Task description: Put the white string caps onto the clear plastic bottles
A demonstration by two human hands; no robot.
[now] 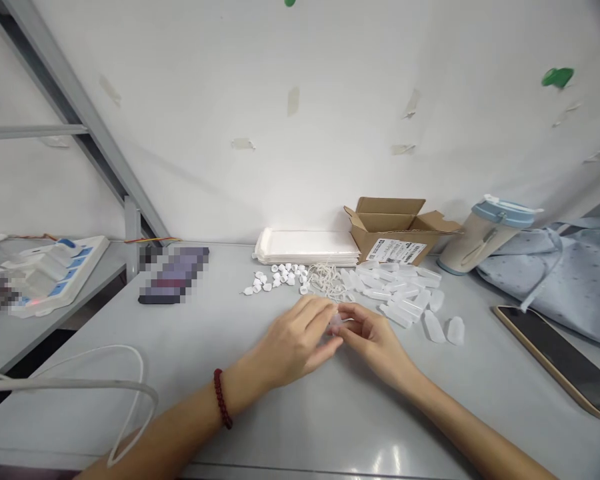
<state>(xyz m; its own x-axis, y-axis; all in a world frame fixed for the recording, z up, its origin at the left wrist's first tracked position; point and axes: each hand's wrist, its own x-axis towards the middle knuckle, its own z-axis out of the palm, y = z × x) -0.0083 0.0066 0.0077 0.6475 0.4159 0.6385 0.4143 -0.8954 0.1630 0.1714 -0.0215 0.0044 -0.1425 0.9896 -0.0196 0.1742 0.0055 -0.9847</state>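
Note:
Over the grey table, my left hand (297,343) and my right hand (375,339) meet fingertip to fingertip. Between them is a small translucent plastic piece (336,321), mostly covered by the fingers. Both hands are closed around it in a pinch. Just beyond them lies a tangle of thin white cords (326,279). Small white caps (279,275) are scattered to its left. On the right, several translucent plastic sleeves (403,308) lie in a loose heap.
A stack of white packets (307,245) and an open cardboard box (397,240) stand against the wall. On the right are a tumbler (483,237), a blue cloth bag (575,273) and a phone (560,360). A white cable (70,385) crosses my left forearm. A power strip (63,277) sits far left.

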